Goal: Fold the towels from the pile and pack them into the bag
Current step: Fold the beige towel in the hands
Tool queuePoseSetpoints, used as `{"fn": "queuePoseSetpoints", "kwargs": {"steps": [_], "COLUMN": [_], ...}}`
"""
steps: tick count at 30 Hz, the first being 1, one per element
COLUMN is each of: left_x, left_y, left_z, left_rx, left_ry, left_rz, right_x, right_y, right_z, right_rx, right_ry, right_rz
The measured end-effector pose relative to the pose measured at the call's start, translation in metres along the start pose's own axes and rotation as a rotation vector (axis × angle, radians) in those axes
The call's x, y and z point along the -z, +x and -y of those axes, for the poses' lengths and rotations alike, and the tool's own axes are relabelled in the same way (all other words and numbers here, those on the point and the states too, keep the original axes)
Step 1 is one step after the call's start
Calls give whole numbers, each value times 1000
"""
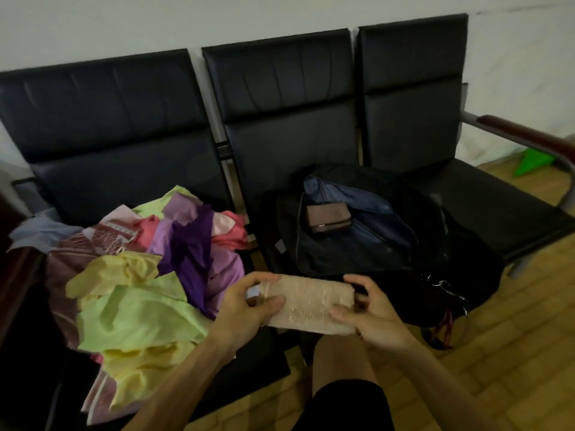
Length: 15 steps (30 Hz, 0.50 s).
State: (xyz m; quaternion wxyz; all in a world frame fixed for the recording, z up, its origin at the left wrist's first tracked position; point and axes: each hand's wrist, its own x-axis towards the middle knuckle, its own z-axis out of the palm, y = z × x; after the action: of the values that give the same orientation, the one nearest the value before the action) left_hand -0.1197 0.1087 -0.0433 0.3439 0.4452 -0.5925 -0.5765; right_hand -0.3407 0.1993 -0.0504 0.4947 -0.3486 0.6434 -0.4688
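Both hands, left hand point(249, 303) and right hand point(370, 315), grip a folded beige towel point(311, 303) just before the open black bag point(357, 237), beside the towel pile point(140, 275)

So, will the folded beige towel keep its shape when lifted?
Probably floppy: the left grip and right grip each hold one end of the beige towel. Likely light: fingers alone hold it. Its rough pile should resist slipping.

black bench seats point(485, 213) w/ towel pile point(146, 275) & open bag point(357, 244)
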Motion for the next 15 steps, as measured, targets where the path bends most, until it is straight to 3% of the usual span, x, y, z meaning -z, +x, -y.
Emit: {"fn": "queuePoseSetpoints", "kwargs": {"steps": [4,8,15], "left_x": [-28,-55,-84], "left_y": [39,78,184], "left_z": [2,2,10], "left_rx": [-118,-95,-37], "left_ry": [152,245,339], "left_rz": [-10,12,-1], "right_x": [27,44,80], "right_y": [36,74,186], "right_z": [7,9,10], "right_rx": [119,166,150], "right_ry": [-24,-149,-329], "right_rz": [-126,-241,-238]}}
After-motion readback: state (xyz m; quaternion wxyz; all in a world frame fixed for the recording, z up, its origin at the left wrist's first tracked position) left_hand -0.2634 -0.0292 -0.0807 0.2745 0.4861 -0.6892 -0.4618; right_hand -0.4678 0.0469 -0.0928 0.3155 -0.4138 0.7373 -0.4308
